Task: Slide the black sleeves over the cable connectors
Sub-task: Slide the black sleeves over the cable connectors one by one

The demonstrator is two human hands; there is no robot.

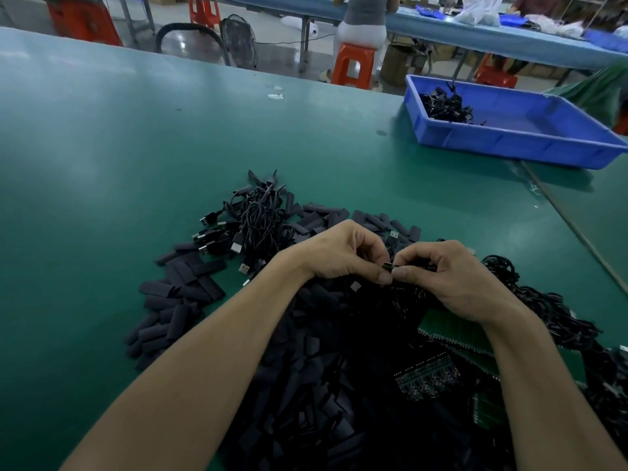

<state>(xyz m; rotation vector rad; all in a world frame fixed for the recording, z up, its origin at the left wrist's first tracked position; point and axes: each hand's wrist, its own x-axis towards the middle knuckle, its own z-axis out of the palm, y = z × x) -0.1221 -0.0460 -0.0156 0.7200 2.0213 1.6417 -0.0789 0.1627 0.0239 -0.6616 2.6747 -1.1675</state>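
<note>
- Counter (136,147): green mat, smooth, soft sheen, pale reflections.
- Black sleeves (176,290): flat tubing, matt, dull, plastic-like.
- Black sleeve (407,266) pinched between left hand (343,253) and right hand (448,277): same matt skin.
- Cables (258,219): black jacket, smooth, faint gloss.
- USB plugs (235,247): bright metal shells, black moulded bodies.
- Blue tray (509,147): moulded plastic, smooth, slight gloss.
- Circuit boards (452,331): green, smooth faces.
- Stool (353,66): orange plastic.
- Floor (180,39): polished, glossy.
</note>
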